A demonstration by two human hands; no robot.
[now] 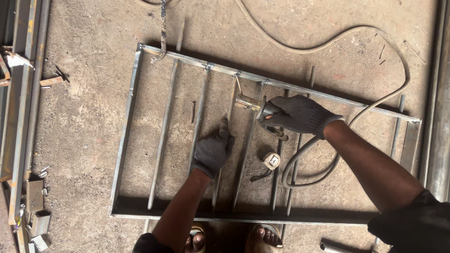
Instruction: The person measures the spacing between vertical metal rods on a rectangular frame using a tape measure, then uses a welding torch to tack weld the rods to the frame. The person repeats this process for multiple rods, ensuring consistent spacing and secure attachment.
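The right hand (300, 115), in a dark knit glove, has its grip closed around the handle of a welding electrode holder (262, 112), whose metal clamp end carries a thin rod (239, 85) that angles up to the top rail of a steel frame (126, 136). A grey cable (375, 100) runs from the holder under the wrist, loops across the frame's right part and snakes away over the concrete floor (84, 117). The left hand (213, 150), gloved the same way, lies flat with fingers stretched along one of the frame's upright bars (225, 140), pressing on it rather than wrapped round it. The frame lies flat on the floor, a rectangle of angle steel with several thin bars set across it between the long rails. Just right of the left hand, inside the frame, lies a small tape measure (271, 160). At the lower edge of the frame the person's sandalled feet (267, 235) show. Along the left side lie long steel sections (21, 117) and small metal offcuts (35, 206).
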